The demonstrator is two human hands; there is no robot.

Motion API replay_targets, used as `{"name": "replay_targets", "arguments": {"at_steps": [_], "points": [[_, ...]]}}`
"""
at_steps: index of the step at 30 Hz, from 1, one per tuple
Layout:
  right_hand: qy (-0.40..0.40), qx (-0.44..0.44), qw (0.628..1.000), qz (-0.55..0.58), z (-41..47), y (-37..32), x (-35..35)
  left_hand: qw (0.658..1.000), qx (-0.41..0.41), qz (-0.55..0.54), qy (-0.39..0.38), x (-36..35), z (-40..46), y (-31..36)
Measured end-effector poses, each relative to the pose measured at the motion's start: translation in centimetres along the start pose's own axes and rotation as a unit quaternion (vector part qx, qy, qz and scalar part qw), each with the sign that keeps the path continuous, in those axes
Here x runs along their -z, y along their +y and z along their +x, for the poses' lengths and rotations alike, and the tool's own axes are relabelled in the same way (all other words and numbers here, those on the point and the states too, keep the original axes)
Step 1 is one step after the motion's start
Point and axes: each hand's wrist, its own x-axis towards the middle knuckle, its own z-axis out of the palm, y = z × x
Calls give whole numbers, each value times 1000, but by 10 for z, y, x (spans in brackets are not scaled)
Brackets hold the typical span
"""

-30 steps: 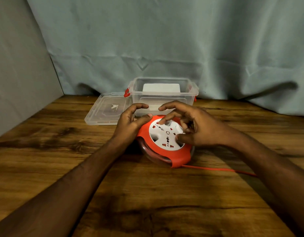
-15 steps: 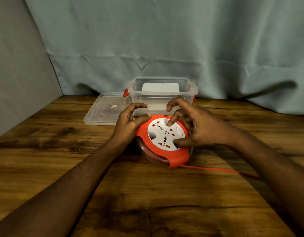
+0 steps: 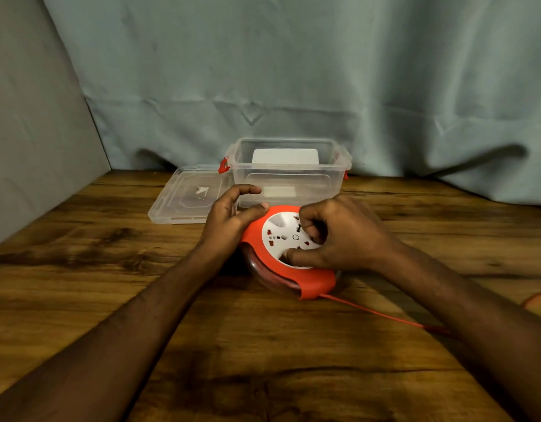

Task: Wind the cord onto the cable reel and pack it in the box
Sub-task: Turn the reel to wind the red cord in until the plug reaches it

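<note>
Winding is under way but not finished, judging by the orange cord (image 3: 372, 312) that runs out of the reel's near edge and trails off to the right across the wooden bench (image 3: 111, 269), with another bit of it showing at the right edge of the view. How much cord remains off the reel cannot be told. Packing has not begun: the clear box (image 3: 289, 172) stands open and apart at the back of the bench, its lid (image 3: 184, 199) lying flat just to its left.

The cable reel (image 3: 289, 254) sits on the bench in front of the box, tilted so its face leans toward the camera. It has an orange shell around a white round socket face dotted with red and dark pin holes, and a clear lower housing through which red coils show.

The left hand (image 3: 229, 214) braces the reel's left side, thumb laid along the orange rim and fingers curled round the far edge. The right hand (image 3: 339, 236) rests on the white face with its fingers curled in and the thumb pressed at the lower edge of the disc, apparently gripping it to turn it.

What is left, by this reading, is to draw in the remaining cord, lift the reel into the box and close the lid.
</note>
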Motion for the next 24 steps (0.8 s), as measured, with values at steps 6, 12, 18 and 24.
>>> {"name": "replay_targets", "arguments": {"at_steps": [6,12,18,24], "points": [[19,5,1000,-13,0,-4,-5,1000,-3,6,-8,0,0,-1],[7,30,984,174,-2,10,-3,1000,1,6,-7,2,1,-1],[-116,46,936,329,2,35,0,1000,3,12,-16,1,1,-2],[-166,68,946,270,6,38,6,1000,9,6,-22,0,-1,1]]}}
